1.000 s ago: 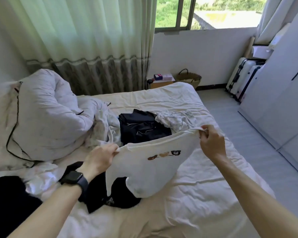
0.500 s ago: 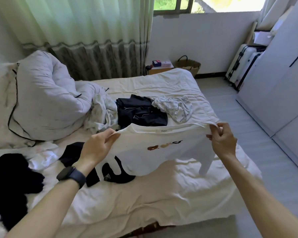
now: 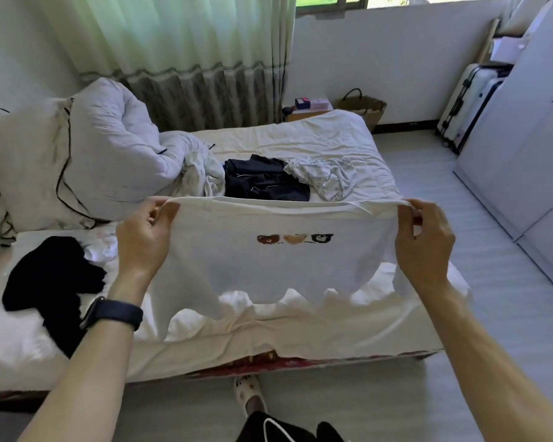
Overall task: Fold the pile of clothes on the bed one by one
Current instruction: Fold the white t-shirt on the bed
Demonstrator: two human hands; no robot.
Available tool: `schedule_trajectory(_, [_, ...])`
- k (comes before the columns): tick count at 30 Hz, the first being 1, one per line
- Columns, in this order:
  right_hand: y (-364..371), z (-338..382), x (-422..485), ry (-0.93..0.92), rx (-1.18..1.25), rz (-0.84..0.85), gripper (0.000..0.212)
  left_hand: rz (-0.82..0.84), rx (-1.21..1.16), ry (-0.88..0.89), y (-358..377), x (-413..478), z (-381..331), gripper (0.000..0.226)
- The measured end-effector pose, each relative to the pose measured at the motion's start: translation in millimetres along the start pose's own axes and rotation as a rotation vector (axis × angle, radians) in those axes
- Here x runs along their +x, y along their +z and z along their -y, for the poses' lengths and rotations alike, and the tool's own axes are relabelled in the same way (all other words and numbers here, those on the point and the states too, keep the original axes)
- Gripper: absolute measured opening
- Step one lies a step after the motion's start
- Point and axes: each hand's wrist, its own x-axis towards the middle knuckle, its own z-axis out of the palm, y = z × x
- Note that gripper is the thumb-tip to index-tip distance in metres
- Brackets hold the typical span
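Note:
A white T-shirt (image 3: pixel 268 263) with three small bear faces printed on it hangs spread out flat above the near part of the bed (image 3: pixel 316 135). My left hand (image 3: pixel 144 237) pinches its left shoulder and my right hand (image 3: pixel 423 244) pinches its right shoulder, pulling the top edge taut. Behind it lie a dark navy garment (image 3: pixel 262 181) and a light patterned garment (image 3: pixel 323 175). A black garment (image 3: pixel 51 282) lies crumpled at the near left of the bed.
A bunched white duvet (image 3: pixel 109 154) and pillow (image 3: pixel 26 167) fill the bed's left end. Curtains (image 3: pixel 186 59) hang behind. A wicker basket (image 3: pixel 364 105), suitcases (image 3: pixel 466 103) and a white wardrobe (image 3: pixel 530 122) stand on the right. My foot (image 3: pixel 248 390) is on the floor by the bed.
Both hands moved apart and lifted the T-shirt, which went from crumpled and slanted to stretched out level. The view tipped down, and the bed's near edge and the floor came into view.

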Motion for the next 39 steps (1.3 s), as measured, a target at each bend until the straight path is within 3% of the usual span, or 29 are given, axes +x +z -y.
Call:
schedule_trajectory(4, [-22.2, 7.1, 0.7, -0.07, 0.025, -0.096, 0.022, -0.03, -0.026, 0.004, -15.7, -19.7, -18.9, 0.007])
schedule_trajectory(7, [-23.6, 5.7, 4.9, -0.073, 0.037, -0.092, 0.022, -0.023, -0.033, -0.005, -17.7, -19.6, -18.5, 0.016])
schedule_trajectory(9, [-19.8, 0.7, 7.5, -0.051, 0.038, -0.073, 0.022, -0.02, -0.032, -0.037, -14.0, -13.0, -15.7, 0.024])
schedule_trajectory(13, [-3.5, -18.1, 14.4, 0.016, -0.001, 0.021, 0.02, 0.074, 0.046, -0.041, 6.6, 7.1, -10.0, 0.011])
schedule_trajectory(17, [26.1, -43.5, 25.1, 0.128, -0.041, 0.109, 0.019, 0.178, 0.143, -0.025, 48.1, 31.5, 15.0, 0.019])
schedule_trajectory(20, [58.6, -63.1, 41.0, 0.2, -0.085, 0.178, 0.02, 0.237, 0.21, -0.042, 85.8, 54.3, 40.7, 0.029])
schedule_trajectory(29, [203.4, -130.3, 104.9, 0.366, -0.239, 0.377, 0.018, 0.411, 0.33, -0.147, 206.9, 148.2, 123.1, 0.027])
schedule_trajectory(39, [376.1, -255.8, 124.2, 0.488, -0.334, 0.561, 0.022, 0.527, 0.503, -0.164, 363.9, 202.6, 238.6, 0.033])
